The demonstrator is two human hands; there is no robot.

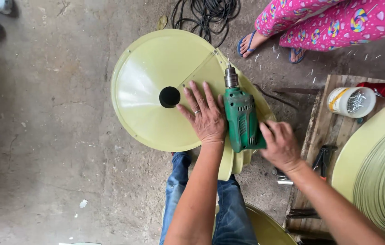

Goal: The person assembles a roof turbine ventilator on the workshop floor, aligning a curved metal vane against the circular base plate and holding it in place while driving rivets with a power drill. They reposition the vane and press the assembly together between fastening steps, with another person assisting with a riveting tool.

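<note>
Reaching up from the bottom centre of the frame, bare forearm almost vertical: left hand, palm down, fingers spread wide and flat, pressed on the pale yellow-green disc just right of its round black centre hole; a ring on one finger. Coming in diagonally from the lower right corner: right hand, knuckles up, fingers curled tight round the rear grip of the green electric drill. Lying at mid-frame, pointing toward the top: that drill, ribbed green plastic body, silver chuck, thin bit touching the overlapping seam of the disc near its upper right rim. Filling the upper centre: the disc itself, shallow cone form, smooth, faintly glossy, one straight seam running from hole to rim, further like pieces showing under its lower right edge. Below it, blue jeans. At right, a wooden board carrying a white tub of screws, a red object beside it, pliers, and a stack of like discs. At upper right, another person's pink patterned trousers and blue sandals; black cable at top centre.
</note>
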